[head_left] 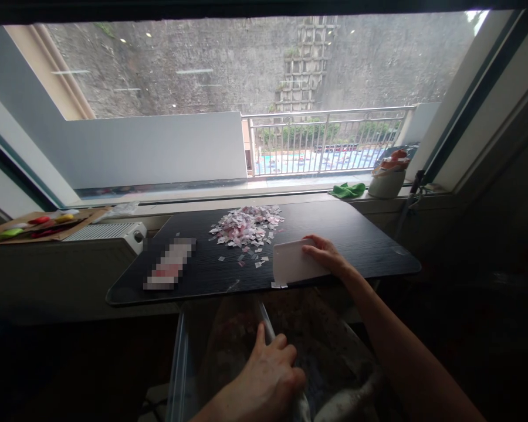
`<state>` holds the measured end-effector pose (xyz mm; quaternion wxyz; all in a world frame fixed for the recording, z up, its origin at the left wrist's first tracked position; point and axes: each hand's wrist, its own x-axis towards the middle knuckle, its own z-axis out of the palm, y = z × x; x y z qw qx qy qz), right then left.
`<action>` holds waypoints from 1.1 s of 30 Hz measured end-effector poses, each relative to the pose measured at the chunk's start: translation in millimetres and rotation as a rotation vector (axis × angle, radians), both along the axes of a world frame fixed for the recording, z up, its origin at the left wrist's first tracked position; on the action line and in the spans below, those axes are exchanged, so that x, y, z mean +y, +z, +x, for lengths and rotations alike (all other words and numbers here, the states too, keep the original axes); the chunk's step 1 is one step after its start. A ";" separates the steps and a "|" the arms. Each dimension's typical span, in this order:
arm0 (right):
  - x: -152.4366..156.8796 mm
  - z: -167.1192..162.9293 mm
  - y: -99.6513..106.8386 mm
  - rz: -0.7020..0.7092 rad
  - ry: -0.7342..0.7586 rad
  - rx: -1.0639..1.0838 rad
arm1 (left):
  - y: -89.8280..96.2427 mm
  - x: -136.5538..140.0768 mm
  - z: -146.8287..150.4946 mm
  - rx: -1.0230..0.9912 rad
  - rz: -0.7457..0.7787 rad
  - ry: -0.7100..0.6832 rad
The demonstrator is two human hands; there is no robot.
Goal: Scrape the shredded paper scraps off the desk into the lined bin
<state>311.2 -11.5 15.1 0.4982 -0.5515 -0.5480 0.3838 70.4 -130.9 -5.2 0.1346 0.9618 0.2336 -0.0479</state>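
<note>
My right hand (324, 253) holds a flat white plastic piece (293, 261) with rounded corners, tilted on edge near the front of the black table (325, 225). A few small paper bits (278, 285) lie at its lower edge. Left of it, toward the back, is a heap of small white and pink paper squares (244, 225), with loose ones scattered in front. Below the table edge, my left hand (270, 363) is closed on the rim of a clear plastic bin (176, 357), index finger stretched along it. The bin's contents are too dark to make out.
A pixelated item (169, 264) lies on the table's left. A radiator (114, 234) with cardboard and colourful items stands at left. On the windowsill are a green cloth (347, 190) and a white container (387, 181). Beyond the window is a railing (325, 143).
</note>
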 end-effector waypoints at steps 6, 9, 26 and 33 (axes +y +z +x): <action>0.0 -0.6 0.0 -0.018 -0.035 0.065 | -6.0 0.4 -0.2 0.002 0.016 -0.007; 0.0 -2.1 0.4 -0.005 -0.087 0.047 | -4.6 -0.6 -0.7 0.002 0.015 -0.008; -1.8 -0.7 -0.1 -0.010 -0.018 0.025 | -2.8 -0.3 -0.7 0.005 0.005 -0.002; 2.6 1.0 -4.5 0.035 -0.140 0.041 | -11.9 1.4 -1.4 -0.022 0.031 -0.019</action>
